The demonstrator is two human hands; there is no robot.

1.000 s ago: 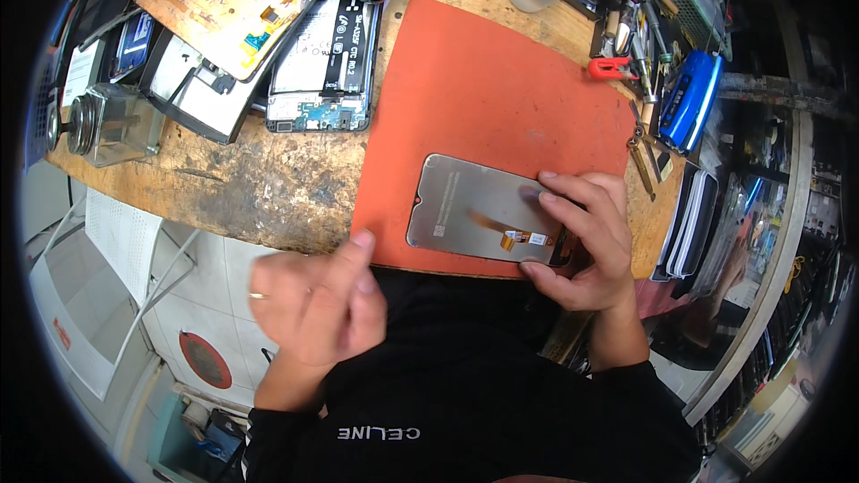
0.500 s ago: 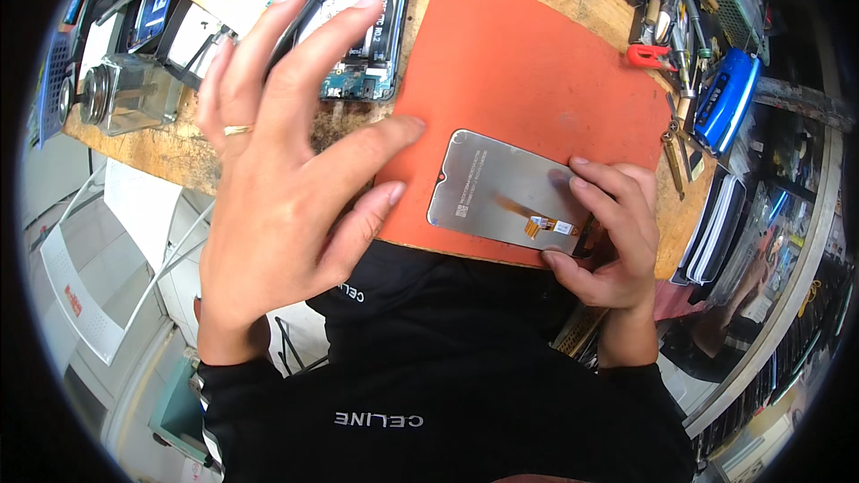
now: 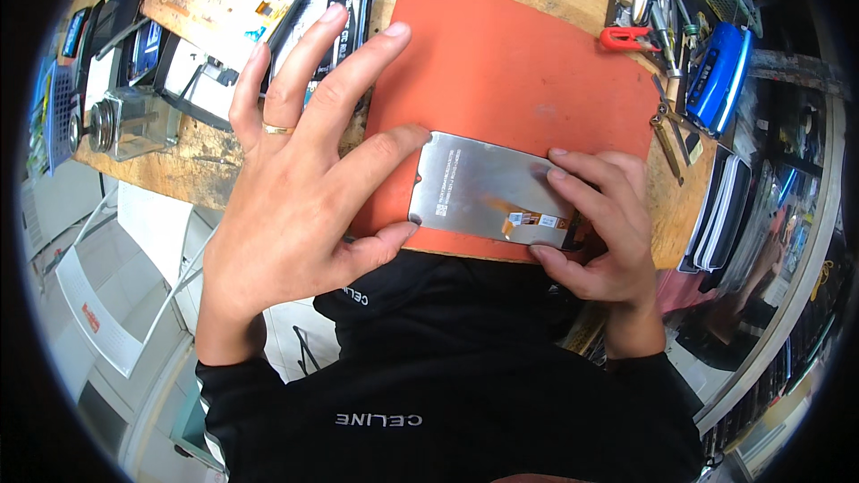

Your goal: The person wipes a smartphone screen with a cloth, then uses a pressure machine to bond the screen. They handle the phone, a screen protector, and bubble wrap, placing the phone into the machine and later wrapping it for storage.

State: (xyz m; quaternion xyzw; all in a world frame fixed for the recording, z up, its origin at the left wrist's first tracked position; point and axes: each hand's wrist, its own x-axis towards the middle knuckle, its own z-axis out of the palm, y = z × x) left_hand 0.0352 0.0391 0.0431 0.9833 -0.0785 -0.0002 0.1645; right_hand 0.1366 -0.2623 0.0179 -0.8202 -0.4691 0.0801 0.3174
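The mat [image 3: 510,63] is orange and looks smooth and dull, with a few dark specks. It is a big square shape with soft, round corners. The phone panel [image 3: 474,181] is over the near part of the mat, with its long sides running left to right. It is thin, flat and silver, shiny like a mirror, with round corners and a tiny notch in its left end. I cannot tell if all of it lies flat on the mat. A bendy orange-brown strip [image 3: 528,223] with white labels is on the panel, close to its right end.

The right hand [image 3: 604,224], over the near right part of the mat, has the right end of the panel. Its thumb is at the near edge and its fingers bend over the far edge, so the gap between them is just as wide as the panel. The left hand [image 3: 291,215] is at the mat's left edge, with its fingers spread wide. Its thumb tip and pointing fingertip are at the panel's two left corners. I cannot tell if they pinch it or only touch it. A thin gold ring [image 3: 278,129] is on this hand.

Left of the mat, a clear, boxy jar [image 3: 148,121] stands on the scratched wooden table [image 3: 201,159]. At the mat's far right corner is a shiny red clip [image 3: 625,38].
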